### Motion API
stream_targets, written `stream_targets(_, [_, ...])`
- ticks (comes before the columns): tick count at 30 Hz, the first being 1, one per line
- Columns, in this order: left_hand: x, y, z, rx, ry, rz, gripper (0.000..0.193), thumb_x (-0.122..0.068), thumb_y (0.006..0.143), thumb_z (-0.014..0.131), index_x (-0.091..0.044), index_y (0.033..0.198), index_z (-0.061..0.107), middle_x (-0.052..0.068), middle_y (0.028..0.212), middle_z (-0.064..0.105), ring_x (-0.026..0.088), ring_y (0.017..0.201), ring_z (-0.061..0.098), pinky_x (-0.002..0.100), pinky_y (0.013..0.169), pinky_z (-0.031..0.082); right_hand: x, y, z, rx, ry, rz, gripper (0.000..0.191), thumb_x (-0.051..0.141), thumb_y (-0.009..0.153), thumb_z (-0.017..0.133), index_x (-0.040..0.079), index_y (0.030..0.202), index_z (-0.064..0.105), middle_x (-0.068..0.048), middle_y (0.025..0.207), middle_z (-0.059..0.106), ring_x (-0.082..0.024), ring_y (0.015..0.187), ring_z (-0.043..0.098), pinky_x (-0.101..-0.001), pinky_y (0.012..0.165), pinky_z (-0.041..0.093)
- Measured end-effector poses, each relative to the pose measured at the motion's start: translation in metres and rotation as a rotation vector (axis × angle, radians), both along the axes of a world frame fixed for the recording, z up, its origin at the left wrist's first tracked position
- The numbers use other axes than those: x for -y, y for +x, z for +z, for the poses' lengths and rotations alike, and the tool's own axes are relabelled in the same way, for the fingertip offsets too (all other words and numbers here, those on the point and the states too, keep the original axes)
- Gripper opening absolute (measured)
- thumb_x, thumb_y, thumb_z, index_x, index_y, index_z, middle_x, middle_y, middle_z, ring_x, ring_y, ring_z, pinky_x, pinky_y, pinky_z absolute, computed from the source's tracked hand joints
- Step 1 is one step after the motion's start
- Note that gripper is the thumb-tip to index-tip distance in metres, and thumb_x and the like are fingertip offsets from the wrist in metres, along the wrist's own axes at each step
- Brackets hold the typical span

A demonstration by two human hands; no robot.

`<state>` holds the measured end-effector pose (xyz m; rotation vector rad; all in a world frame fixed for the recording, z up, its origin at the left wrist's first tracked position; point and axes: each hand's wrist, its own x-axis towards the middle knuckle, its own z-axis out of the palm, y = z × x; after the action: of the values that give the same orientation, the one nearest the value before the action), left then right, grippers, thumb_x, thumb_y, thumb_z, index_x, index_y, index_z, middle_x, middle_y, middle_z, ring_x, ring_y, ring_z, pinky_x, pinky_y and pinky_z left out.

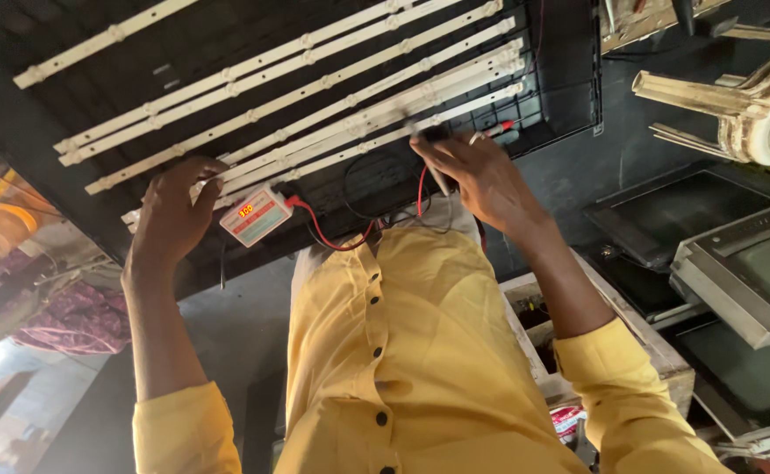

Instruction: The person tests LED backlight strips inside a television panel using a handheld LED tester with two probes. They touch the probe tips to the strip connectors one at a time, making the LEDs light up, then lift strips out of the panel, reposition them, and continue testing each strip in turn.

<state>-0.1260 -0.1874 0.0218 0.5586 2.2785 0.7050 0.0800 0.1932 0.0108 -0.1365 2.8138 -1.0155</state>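
Note:
A black panel (569, 79) lies in front of me with several white LED strips (315, 83) running across it. My left hand (172, 215) curls its fingers over the near end of one strip, right beside a small white tester box (255, 216) with a red lit display. Red and black wires (328, 237) run from the box toward my right hand (481, 180). That hand pinches two thin test probes: a red-tipped one (501, 129) and a grey one (429, 158), both touching the nearest strip. My yellow buttoned shirt (402, 351) fills the lower middle.
Old grey television sets and screens (744, 272) are stacked at the right. A worn white chair (744, 105) stands at the upper right. A wooden box of small parts (534, 320) sits under my right forearm. Purple cloth (78, 316) lies at the left.

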Motion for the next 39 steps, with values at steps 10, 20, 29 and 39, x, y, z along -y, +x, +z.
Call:
stream_targets(10, [-0.008,-0.01,0.014,-0.059,0.064,0.0,0.023,0.0,0.098,0.068,-0.005,0.121,0.071,0.015,0.116,0.074,0.031,0.111,0.072,0.04,0.096,0.054,-0.086,-0.021,-0.034,-0.142,0.038,-0.435,0.041,-0.011,0.102,0.07,0.003,0.14,0.063,-0.018,0.134,0.062,-0.037,0.109,0.067,-0.0432,0.082,0.053])
stream_targets(20, [-0.024,-0.039,0.025,0.076,0.032,0.092,0.024,0.002,0.097,0.067,-0.004,0.12,0.073,0.011,0.108,0.076,0.018,0.105,0.072,0.031,0.096,0.054,-0.11,-0.04,-0.049,-0.153,0.029,-0.427,0.035,-0.015,0.099,0.07,0.001,0.13,0.068,-0.015,0.128,0.061,-0.035,0.111,0.068,-0.041,0.089,0.057])
stream_targets(29, [-0.031,-0.053,0.021,0.02,-0.049,0.1,0.019,-0.008,0.092,0.084,-0.005,0.109,0.074,0.007,0.097,0.073,0.014,0.091,0.07,0.029,0.081,0.055,-0.127,-0.062,-0.032,-0.232,0.044,-0.281,0.03,-0.022,0.087,0.063,-0.001,0.108,0.069,-0.014,0.116,0.062,-0.038,0.104,0.065,-0.0432,0.082,0.054])
stream_targets(39, [-0.032,-0.044,0.016,-0.073,0.109,0.125,0.021,-0.005,0.09,0.09,-0.002,0.104,0.074,0.009,0.107,0.075,0.017,0.099,0.072,0.03,0.088,0.056,-0.112,-0.119,-0.027,-0.283,-0.087,-0.007,0.027,-0.014,0.098,0.066,0.001,0.12,0.069,-0.015,0.109,0.069,-0.034,0.101,0.066,-0.042,0.088,0.053])
